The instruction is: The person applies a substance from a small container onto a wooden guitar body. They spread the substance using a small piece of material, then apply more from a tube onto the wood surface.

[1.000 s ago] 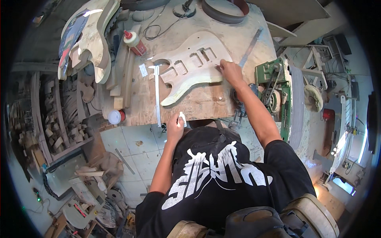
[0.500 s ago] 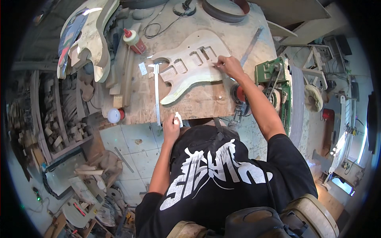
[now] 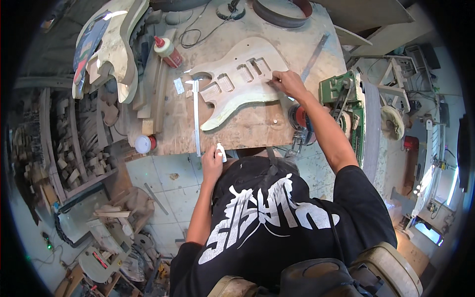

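Observation:
A pale wooden electric guitar body (image 3: 247, 93), with pockets cut into its face, lies flat on the workbench (image 3: 262, 133). My right hand (image 3: 289, 84) is over its right side, fingertips pinched together close to the wood. Whatever they hold, if anything, is too small to make out. Below the bench's front edge, my left hand (image 3: 212, 162) is closed around a small white bottle (image 3: 222, 153), its narrow tip pointing up. A little white cap (image 3: 275, 121) lies on the bench in front of the guitar body. Left of the body rests a caliper (image 3: 196, 121).
A glue bottle with a red cap (image 3: 168, 52) stands at the back left, beside wooden strips (image 3: 161, 89). A lidded jar (image 3: 143, 144) is at the left front corner. On the right are a red-and-black power tool (image 3: 298, 117) and a green belt machine (image 3: 339, 91).
My right hand has shifted very slightly over the guitar body, still pinched. The left hand has turned a little with the white bottle and moved slightly down.

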The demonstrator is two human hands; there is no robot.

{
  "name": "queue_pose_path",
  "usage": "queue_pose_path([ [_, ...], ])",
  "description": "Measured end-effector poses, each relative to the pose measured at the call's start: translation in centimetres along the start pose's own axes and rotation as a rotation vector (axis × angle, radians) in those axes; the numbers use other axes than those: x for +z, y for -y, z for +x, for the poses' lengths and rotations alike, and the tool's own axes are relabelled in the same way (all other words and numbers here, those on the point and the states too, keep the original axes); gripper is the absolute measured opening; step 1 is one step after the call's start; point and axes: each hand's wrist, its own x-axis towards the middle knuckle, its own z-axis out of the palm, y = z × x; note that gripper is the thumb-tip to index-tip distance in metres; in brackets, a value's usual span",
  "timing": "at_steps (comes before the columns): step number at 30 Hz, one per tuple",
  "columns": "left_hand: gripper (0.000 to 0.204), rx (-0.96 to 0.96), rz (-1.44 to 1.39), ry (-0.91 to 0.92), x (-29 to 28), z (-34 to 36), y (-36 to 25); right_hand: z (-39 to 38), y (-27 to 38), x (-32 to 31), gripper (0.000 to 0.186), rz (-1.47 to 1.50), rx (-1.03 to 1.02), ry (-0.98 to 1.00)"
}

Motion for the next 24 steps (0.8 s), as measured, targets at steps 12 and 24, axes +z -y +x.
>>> queue_pose_path([
  [12, 0.024, 0.023, 0.01, -0.007, 0.0, 0.4, 0.6, 0.9, 0.6, -0.4, 0.028, -0.004, 0.066, 0.0],
  [24, 0.021, -0.011, 0.02, 0.006, -0.1, -0.3, 0.5, 0.3, 0.3, -0.1, 0.02, 0.109, -0.053, 0.031],
])
